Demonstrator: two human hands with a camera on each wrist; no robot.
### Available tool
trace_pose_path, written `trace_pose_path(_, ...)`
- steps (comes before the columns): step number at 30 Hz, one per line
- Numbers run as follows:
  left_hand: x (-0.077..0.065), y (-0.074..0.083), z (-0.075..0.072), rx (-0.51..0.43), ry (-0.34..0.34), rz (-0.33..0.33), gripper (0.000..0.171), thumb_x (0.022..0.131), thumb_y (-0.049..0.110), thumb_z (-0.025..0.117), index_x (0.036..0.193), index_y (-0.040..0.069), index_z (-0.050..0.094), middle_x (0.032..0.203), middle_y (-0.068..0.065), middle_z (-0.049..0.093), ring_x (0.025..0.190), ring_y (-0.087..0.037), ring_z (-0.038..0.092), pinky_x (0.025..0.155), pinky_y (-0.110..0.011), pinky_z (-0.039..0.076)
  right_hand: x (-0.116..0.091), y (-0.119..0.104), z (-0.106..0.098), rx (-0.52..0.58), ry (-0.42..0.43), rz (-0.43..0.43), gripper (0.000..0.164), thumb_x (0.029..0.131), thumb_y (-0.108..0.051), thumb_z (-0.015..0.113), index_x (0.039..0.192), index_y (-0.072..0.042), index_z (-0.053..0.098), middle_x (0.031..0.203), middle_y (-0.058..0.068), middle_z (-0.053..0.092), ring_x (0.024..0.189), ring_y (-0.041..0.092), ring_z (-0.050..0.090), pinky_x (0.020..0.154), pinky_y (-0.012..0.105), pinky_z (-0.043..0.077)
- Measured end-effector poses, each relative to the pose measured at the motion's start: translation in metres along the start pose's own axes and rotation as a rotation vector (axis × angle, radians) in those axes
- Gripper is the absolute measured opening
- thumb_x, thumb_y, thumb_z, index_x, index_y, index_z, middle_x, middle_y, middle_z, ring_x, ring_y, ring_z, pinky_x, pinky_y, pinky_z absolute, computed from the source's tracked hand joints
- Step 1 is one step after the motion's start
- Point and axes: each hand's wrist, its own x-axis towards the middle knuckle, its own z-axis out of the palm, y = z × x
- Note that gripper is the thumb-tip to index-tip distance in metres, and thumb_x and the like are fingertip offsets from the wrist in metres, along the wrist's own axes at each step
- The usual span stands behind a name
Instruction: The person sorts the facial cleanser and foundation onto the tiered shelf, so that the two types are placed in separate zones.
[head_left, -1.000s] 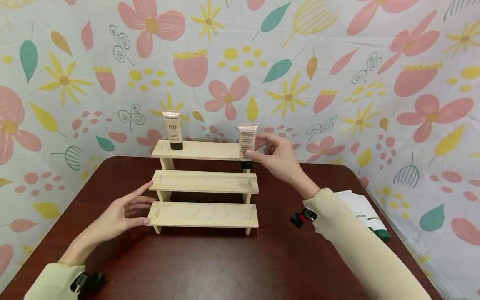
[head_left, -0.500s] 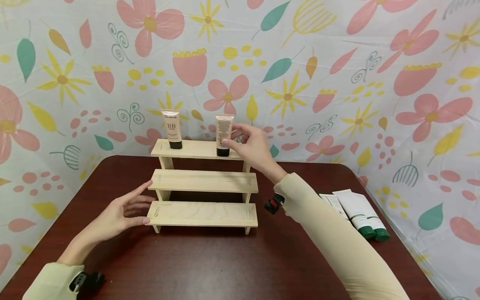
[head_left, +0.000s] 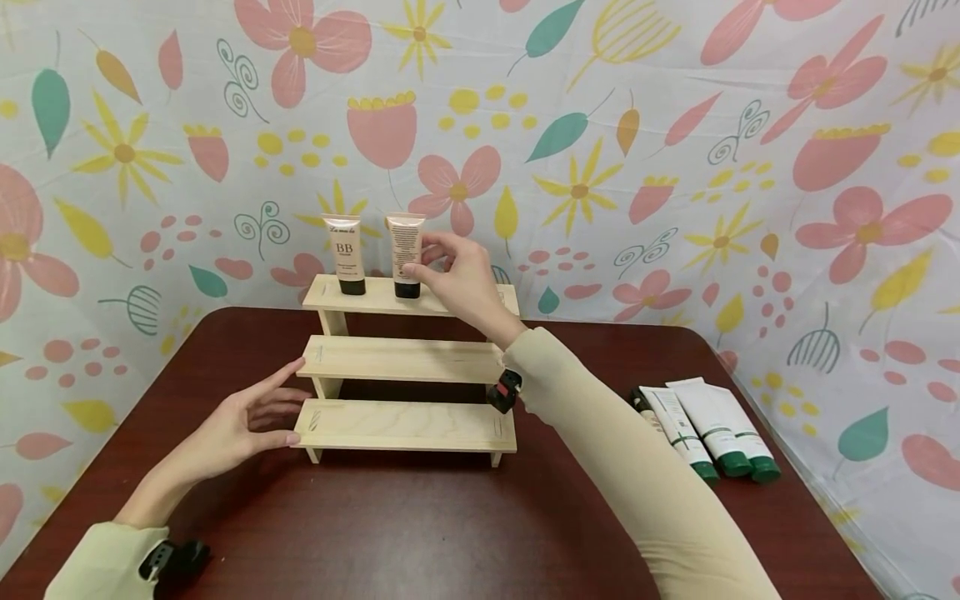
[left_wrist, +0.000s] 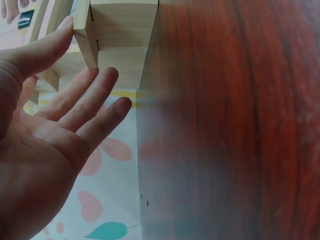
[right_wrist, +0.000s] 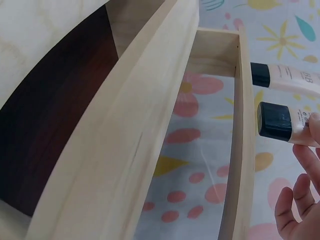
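My right hand [head_left: 463, 279] pinches a beige BB cream tube [head_left: 406, 250] between thumb and fingers, back label forward and black cap down. It is over the top shelf of a three-step wooden stand [head_left: 405, 425]. In the right wrist view a narrow gap shows between the held tube's black cap [right_wrist: 275, 121] and the shelf edge. Just left of it, another BB cream tube [head_left: 347, 257] stands upright on its cap, front label showing. My left hand [head_left: 236, 437] touches the stand's left end with thumb and fingertip; its other fingers [left_wrist: 90, 107] extend loosely beneath.
Several white tubes with green caps [head_left: 722, 429] lie at the right of the dark wooden table [head_left: 420, 533]. Beside them is a partly hidden item with a black end [head_left: 641, 402]. A flower-patterned cloth [head_left: 585, 100] hangs close behind the stand.
My right hand has carried the BB cream tube leftward along the top shelf, from its right end to near the standing tube. My left hand stays at the stand's left end.
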Motion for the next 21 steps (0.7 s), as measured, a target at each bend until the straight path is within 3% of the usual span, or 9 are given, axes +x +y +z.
trace_pose_path(5,0.0,0.0,0.0,0.0,0.0,-0.001,0.1,0.087,0.0,0.086,0.168,0.017,0.03,0.132,-0.018,0.068,0.115,-0.017,0.07,0.094,-0.027,0.055,0.003,0.001,0.009,-0.017,-0.011,0.01,0.037,0.091,-0.022,0.087,0.124,-0.01,0.076,0.092,-0.002,0.076,0.091,0.025,0.065,0.078,0.029,0.046)
trace_pose_path(16,0.0,0.002,-0.001,0.006,0.002,-0.001,0.101,0.087,0.0,0.086,0.169,0.017,0.029,0.132,-0.018,0.068,0.115,-0.018,0.07,0.094,-0.027,0.055,0.003,0.002,0.015,-0.083,0.018,0.007,0.039,0.093,-0.026,0.086,0.127,-0.012,0.075,0.094,-0.003,0.076,0.073,0.016,0.059,0.065,0.027,0.042)
trace_pose_path(21,0.0,0.001,0.0,0.004,0.003,0.001,0.101,0.087,0.0,0.086,0.169,0.017,0.029,0.132,-0.017,0.068,0.115,-0.018,0.07,0.095,-0.027,0.055,0.001,0.003,0.014,-0.099,0.009,0.005,0.039,0.093,-0.027,0.085,0.127,-0.012,0.075,0.095,-0.003,0.077,0.072,0.014,0.06,0.064,0.027,0.044)
